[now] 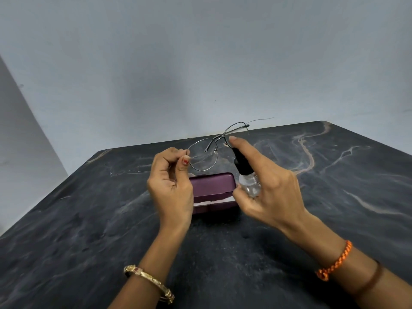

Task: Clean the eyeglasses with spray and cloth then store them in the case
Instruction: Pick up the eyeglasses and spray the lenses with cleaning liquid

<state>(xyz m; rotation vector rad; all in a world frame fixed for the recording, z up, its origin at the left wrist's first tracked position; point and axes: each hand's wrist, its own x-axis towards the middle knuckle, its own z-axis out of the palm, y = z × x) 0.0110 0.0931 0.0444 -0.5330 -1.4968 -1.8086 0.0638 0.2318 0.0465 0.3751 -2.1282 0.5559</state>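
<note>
Thin metal-rimmed eyeglasses [206, 156] hang in the air above the table, pinched at the left rim by my left hand [171, 186]. My right hand [267, 190] grips a small clear spray bottle [249, 185] with a black top, its forefinger on the nozzle, which sits close to the lenses. Below both hands lies an open purple glasses case [214, 186]. A strip of white cloth [211, 201] shows inside it, partly hidden by my hands.
The dark marbled table [111, 219] stretches wide on all sides, its far edge against a pale wall [200, 63]. A gold bangle [149, 279] is on the left wrist, an orange bracelet [334, 262] on the right.
</note>
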